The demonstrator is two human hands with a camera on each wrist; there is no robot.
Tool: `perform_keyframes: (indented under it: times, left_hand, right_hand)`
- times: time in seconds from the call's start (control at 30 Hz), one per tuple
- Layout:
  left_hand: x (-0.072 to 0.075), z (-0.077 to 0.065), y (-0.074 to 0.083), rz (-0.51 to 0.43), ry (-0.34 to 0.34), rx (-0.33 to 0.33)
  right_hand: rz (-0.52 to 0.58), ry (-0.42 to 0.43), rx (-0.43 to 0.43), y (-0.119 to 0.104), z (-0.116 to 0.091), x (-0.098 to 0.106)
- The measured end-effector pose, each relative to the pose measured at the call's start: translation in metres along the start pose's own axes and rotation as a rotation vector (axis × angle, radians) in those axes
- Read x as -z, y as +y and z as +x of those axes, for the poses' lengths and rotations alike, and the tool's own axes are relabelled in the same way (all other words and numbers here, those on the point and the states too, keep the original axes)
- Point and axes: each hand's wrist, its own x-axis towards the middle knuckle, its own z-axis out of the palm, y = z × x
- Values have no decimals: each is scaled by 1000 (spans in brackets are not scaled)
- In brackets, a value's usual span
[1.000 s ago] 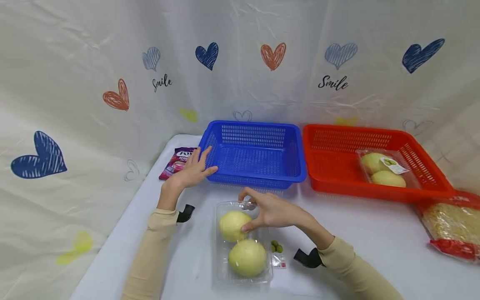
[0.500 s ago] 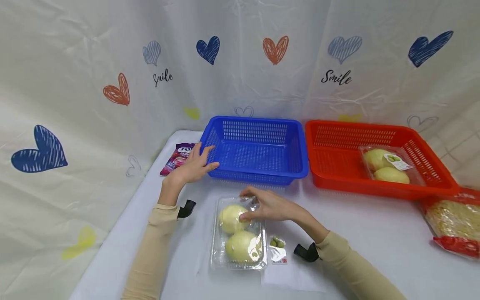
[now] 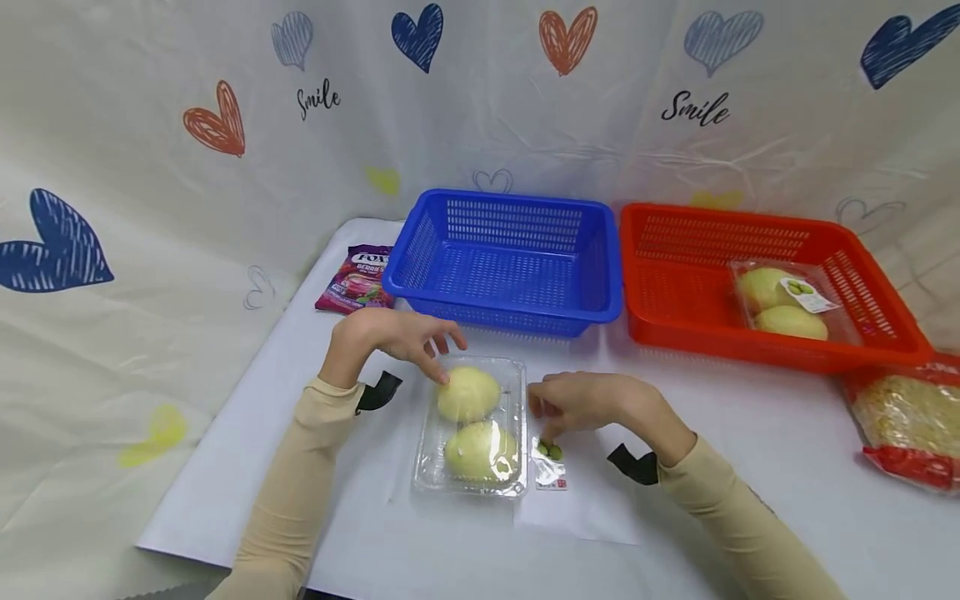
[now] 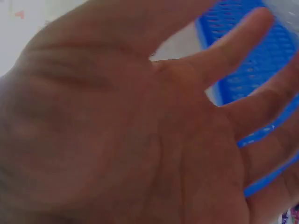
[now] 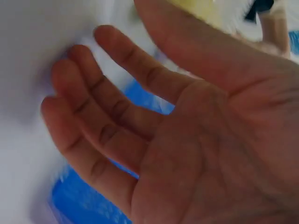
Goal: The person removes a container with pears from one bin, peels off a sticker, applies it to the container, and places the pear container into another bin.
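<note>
A clear plastic box [image 3: 474, 492] with two pale yellow-green round fruits [image 3: 468, 395] lies on the white table. My left hand [image 3: 397, 337] is at its far left corner, thumb pointing down by the box's edge; whether it touches cannot be told. In the left wrist view, the left hand's fingers [image 4: 233, 51] are spread with nothing held. Right of the box, my right hand [image 3: 581, 400] hovers low with bent fingers over a label [image 3: 551, 473] printed with green fruits. In the right wrist view, the right hand's fingers [image 5: 100, 126] are loosely curved, nothing visible between them.
A blue basket [image 3: 502, 312] stands behind the box. To its right, a red basket [image 3: 697, 333] holds a similar fruit pack [image 3: 787, 304]. A purple candy bag [image 3: 356, 279] lies left; a bag of dried noodles [image 3: 907, 421] lies right. A pale sheet [image 3: 585, 517] lies under the label.
My right hand has let go of the box and moved right to the label. My left hand has come from beside the blue basket to the box's corner. The head view has tilted down.
</note>
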Motion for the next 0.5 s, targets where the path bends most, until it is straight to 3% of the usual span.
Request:
perform_keyframes:
  times: [0.1, 0.23, 0.5]
  left_hand:
    - [1, 4, -4, 9, -73, 90]
    - [2, 8, -8, -26, -92, 101]
    - [0, 11, -8, -51, -105, 121]
  right_hand:
    - [-5, -62, -44, -7, 8, -5]
    - [-7, -69, -81, -9, 13, -9]
    - [47, -149, 41, 5, 9, -5]
